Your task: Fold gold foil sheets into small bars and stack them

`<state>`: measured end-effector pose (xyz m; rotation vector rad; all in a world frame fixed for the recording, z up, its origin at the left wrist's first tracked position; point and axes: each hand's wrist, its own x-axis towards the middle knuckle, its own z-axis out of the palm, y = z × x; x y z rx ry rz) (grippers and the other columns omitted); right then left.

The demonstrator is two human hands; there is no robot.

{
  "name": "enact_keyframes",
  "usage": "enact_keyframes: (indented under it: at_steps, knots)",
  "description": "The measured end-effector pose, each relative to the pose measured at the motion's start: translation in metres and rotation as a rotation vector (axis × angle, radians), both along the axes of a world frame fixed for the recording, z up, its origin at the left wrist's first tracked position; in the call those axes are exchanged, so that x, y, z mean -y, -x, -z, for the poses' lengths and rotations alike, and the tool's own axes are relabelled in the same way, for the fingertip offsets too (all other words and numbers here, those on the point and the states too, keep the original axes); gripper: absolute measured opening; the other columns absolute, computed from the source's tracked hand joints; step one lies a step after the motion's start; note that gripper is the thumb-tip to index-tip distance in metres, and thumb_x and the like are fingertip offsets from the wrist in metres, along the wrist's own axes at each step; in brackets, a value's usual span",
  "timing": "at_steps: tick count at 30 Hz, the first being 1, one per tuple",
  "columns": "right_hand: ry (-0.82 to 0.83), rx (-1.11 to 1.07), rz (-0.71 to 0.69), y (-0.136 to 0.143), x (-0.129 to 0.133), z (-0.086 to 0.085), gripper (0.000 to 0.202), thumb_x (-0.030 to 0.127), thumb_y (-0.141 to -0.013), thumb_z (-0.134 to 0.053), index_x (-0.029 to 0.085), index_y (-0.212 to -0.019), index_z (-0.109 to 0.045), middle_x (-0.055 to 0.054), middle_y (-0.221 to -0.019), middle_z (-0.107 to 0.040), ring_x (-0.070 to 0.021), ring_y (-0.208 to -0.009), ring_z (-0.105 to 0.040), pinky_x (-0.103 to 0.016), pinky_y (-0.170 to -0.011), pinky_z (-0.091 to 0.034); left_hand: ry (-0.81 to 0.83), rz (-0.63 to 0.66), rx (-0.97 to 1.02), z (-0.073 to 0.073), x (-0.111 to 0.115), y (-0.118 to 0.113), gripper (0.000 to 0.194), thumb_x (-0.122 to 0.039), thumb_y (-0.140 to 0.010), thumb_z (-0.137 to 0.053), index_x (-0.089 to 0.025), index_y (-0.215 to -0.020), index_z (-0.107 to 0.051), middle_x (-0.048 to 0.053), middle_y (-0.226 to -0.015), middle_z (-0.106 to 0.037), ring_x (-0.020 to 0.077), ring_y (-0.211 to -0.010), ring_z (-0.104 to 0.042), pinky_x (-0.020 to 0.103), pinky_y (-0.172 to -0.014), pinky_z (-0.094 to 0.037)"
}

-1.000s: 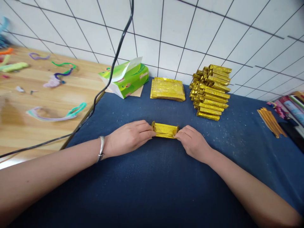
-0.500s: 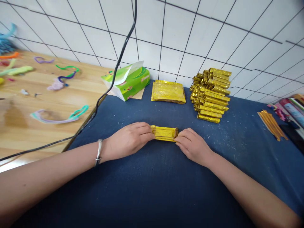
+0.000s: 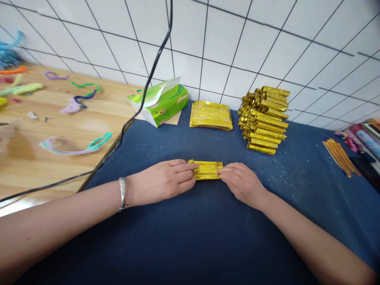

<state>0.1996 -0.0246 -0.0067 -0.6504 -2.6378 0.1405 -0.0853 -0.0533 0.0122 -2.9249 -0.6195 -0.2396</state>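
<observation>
A folded gold paper piece [image 3: 208,169] lies on the dark blue cloth between my hands, with crease lines running along its length. My left hand [image 3: 168,179] has its fingers closed on the left end of the piece. At the right end, my right hand [image 3: 242,184] pinches the edge with fingers pressed together. Behind them lies a flat stack of gold sheets [image 3: 211,115]. To its right is a pile of folded gold tubes [image 3: 264,120].
A green tissue box [image 3: 169,103] stands by the tiled wall. A black cable [image 3: 148,79] hangs down and crosses the wooden table [image 3: 95,158] at left, where coloured pipe cleaners lie. Orange-gold strips [image 3: 341,157] and books [image 3: 368,138] are at far right.
The gold piece looks flatter, its raised right end now pressed down. My left hand's fingers have shifted slightly onto the piece and down.
</observation>
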Motion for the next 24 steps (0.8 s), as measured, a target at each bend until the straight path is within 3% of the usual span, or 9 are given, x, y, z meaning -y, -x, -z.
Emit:
enact_keyframes:
  at_steps: [4,8,12,19,24]
  knots:
    - [-0.004,0.026,-0.003,0.0,0.0,0.0,0.018,0.011,-0.087,-0.048,0.017,-0.101,-0.059,-0.006,-0.103,-0.066,-0.0183,-0.098,-0.057,-0.037,-0.084,-0.047,-0.043,0.015,-0.016,0.0,0.001,0.0,0.024,-0.012,-0.092,-0.04,-0.016,-0.107,-0.058,0.008,-0.108,-0.063,0.02,-0.119,-0.049,0.036,-0.102,-0.039]
    - [-0.015,0.018,-0.003,0.0,0.0,-0.002,0.018,0.011,-0.087,-0.048,0.017,-0.099,-0.059,-0.006,-0.103,-0.067,-0.0185,-0.098,-0.057,-0.036,-0.084,-0.047,-0.12,-0.023,-0.018,0.0,0.003,-0.001,0.025,-0.013,-0.092,-0.039,-0.017,-0.108,-0.057,0.008,-0.112,-0.061,0.0203,-0.112,-0.052,0.036,-0.094,-0.042]
    - [-0.019,0.02,-0.011,0.0,-0.001,-0.002,0.018,0.01,-0.087,-0.048,0.017,-0.1,-0.059,-0.006,-0.103,-0.066,-0.0184,-0.099,-0.057,-0.036,-0.085,-0.048,-0.059,-0.044,-0.016,-0.001,0.004,-0.002,0.022,-0.015,-0.093,-0.04,-0.018,-0.106,-0.058,0.006,-0.104,-0.064,0.0179,-0.102,-0.057,0.034,-0.092,-0.044]
    - [0.005,0.045,-0.02,-0.002,-0.001,0.001,0.022,0.01,-0.087,-0.046,0.018,-0.103,-0.058,-0.006,-0.106,-0.065,-0.0184,-0.1,-0.056,-0.036,-0.087,-0.048,-0.042,-0.051,-0.029,-0.001,0.006,-0.005,0.023,-0.014,-0.093,-0.038,-0.017,-0.104,-0.058,0.007,-0.104,-0.063,0.0185,-0.107,-0.055,0.034,-0.093,-0.044]
    - [0.0,0.023,-0.004,-0.002,-0.002,0.0,0.018,0.011,-0.087,-0.048,0.018,-0.099,-0.059,-0.005,-0.103,-0.066,-0.0179,-0.098,-0.057,-0.035,-0.086,-0.048,-0.007,-0.136,-0.051,0.001,0.012,-0.008,0.023,-0.015,-0.093,-0.037,-0.016,-0.107,-0.056,0.009,-0.105,-0.062,0.0188,-0.104,-0.057,0.034,-0.089,-0.047]
